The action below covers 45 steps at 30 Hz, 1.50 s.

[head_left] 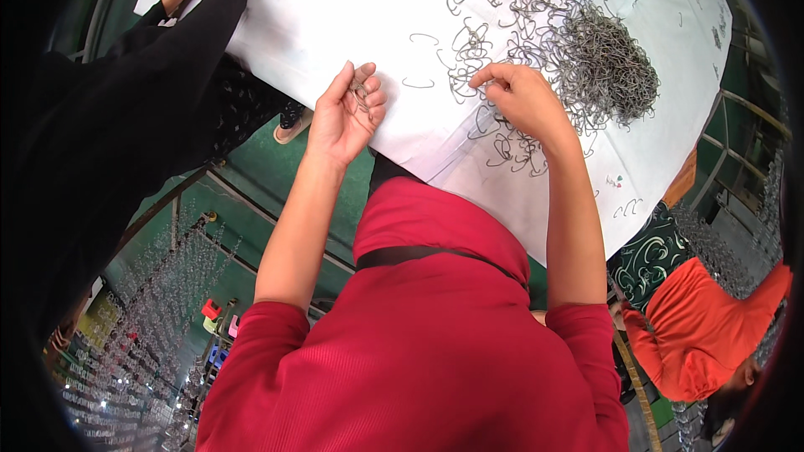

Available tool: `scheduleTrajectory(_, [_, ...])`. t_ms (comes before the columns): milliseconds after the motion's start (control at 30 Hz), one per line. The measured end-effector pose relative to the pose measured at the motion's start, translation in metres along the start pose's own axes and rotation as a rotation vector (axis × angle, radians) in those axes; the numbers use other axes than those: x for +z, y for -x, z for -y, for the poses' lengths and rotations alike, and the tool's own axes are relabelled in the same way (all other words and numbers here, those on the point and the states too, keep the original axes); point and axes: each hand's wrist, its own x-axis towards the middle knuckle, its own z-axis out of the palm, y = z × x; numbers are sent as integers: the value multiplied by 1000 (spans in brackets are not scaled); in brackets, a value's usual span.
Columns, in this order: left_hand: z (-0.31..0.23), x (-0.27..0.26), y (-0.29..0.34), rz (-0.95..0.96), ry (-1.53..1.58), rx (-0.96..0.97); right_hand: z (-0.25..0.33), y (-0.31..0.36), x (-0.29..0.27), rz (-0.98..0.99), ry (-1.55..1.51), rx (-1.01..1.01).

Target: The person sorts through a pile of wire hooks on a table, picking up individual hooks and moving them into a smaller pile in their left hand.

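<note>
My left hand point(348, 115) is palm up just past the table's near edge, its fingers curled round a few thin metal hooks point(359, 99). On the white-covered table, my right hand point(528, 102) reaches down among scattered wire hooks point(469, 48), thumb and forefinger close together. Whether a hook is between those fingertips I cannot make out. Right of that hand rises a dense heap of the same dark grey curved hooks point(607, 63). Two loose hooks point(419, 84) lie apart from the rest, between my hands.
The white sheet point(335, 8) covers the table. At the far left, a person in black sleeves point(201, 25) rests hands on it. Another person in orange point(695, 326) is at the lower right. Strands of clear pieces point(151, 335) hang at the lower left, beyond a metal rail.
</note>
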Motion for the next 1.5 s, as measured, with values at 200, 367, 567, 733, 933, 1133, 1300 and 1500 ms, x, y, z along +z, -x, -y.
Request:
scheduleTrajectory(200, [0,-2,1,69,-5,-64,9,1,-3,-171,-61,19])
scheduleTrajectory(367, [-2,-10,0,106,-23,-77,-5,10,1,-261,-11,-20])
scheduleTrajectory(567, [2,-9,0,52,-34,-115,-9,29,36,-246,151,-33])
scheduleTrajectory(733, [5,-3,1,-8,-65,-115,2,32,47,-271,55,-90])
scheduleTrajectory(933, [6,-8,0,42,-47,-128,-9,20,47,-446,87,-156])
scheduleTrajectory(1133, [17,-7,-3,-58,-109,-82,4,10,59,-430,183,-119])
scheduleTrajectory(1300, [35,15,-3,-158,-197,8,37,30,42,-233,-317,-176])
scheduleTrajectory(1500, [41,27,-9,-69,-157,-6,14,30,44,-355,-418,-51])
